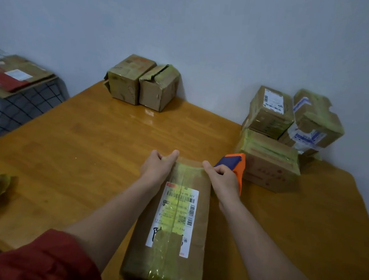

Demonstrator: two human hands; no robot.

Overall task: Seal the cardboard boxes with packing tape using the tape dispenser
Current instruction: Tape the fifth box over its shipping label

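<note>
Gripping box (200, 230) end, left hand (157, 167); right hand (222, 176) alongside (holding tape dispenser (233, 162))

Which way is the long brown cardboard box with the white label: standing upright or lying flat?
Lying flat: the long brown cardboard box rests lengthwise on the wooden table, white label up.

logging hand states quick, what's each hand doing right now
Left hand: grips the far end of the long box.
Right hand: holds the tape dispenser, thumb on the box.
</note>
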